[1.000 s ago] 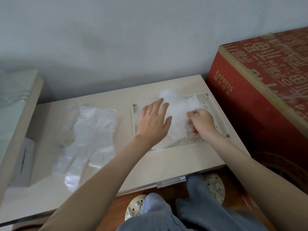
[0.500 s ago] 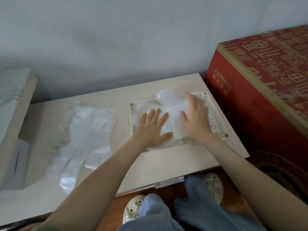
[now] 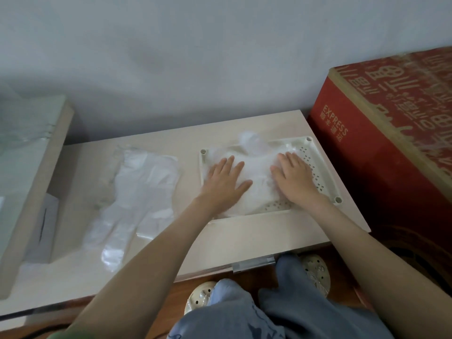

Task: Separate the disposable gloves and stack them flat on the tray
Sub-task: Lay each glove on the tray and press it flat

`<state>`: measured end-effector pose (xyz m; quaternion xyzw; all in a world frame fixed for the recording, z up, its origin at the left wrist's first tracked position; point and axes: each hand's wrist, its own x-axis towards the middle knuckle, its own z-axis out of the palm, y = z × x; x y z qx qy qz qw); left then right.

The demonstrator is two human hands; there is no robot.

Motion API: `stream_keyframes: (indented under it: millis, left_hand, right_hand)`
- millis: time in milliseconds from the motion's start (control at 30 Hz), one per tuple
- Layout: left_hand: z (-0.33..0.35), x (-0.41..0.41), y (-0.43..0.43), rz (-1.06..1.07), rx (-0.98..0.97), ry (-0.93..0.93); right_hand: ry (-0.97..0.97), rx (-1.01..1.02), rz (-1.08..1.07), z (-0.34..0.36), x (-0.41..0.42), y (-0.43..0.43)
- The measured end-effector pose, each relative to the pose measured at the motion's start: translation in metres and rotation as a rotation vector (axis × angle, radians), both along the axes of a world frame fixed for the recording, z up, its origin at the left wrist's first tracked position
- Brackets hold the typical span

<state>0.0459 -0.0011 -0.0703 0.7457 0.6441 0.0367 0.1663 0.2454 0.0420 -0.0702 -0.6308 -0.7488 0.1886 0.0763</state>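
- the loose gloves (image 3: 139, 192) are lying on the surface (image 3: 244, 236), long axis running toward the wall, left of the left hand (image 3: 223, 182), which is nearer.
- both grips are lying wide and flat; the left hand and right hand (image 3: 294, 177) are pressing the stacked gloves (image 3: 259, 167) on the tray (image 3: 316, 165).

Left grip (image 3: 223, 182) and right grip (image 3: 294, 179) bare; both forearms bare up to the frame edge. Loose blue-grey trousers (image 3: 244, 314), soft folds down the legs. Cream clog-type shoes (image 3: 199, 298), round holes across the toes. Blurred sliver of green fabric (image 3: 61, 335) at left upper arm.
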Motion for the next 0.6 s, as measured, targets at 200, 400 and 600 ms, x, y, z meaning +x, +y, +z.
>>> stream_keyframes:
  millis: [200, 400, 600]
  left_hand:
    - [0.027, -0.052, -0.044, 0.241, 0.300, -0.048]
    - [0.016, -0.124, -0.105, 0.579, 0.129, 0.204]
    - [0.010, -0.150, -0.126, 0.555, 0.023, 0.222]
  right_hand:
    - [-0.026, -0.056, 0.098, 0.035, -0.008, -0.013]
    - [0.077, -0.206, 0.216, 0.069, -0.033, -0.034]
    - [0.092, -0.236, 0.265, 0.094, -0.062, -0.056]
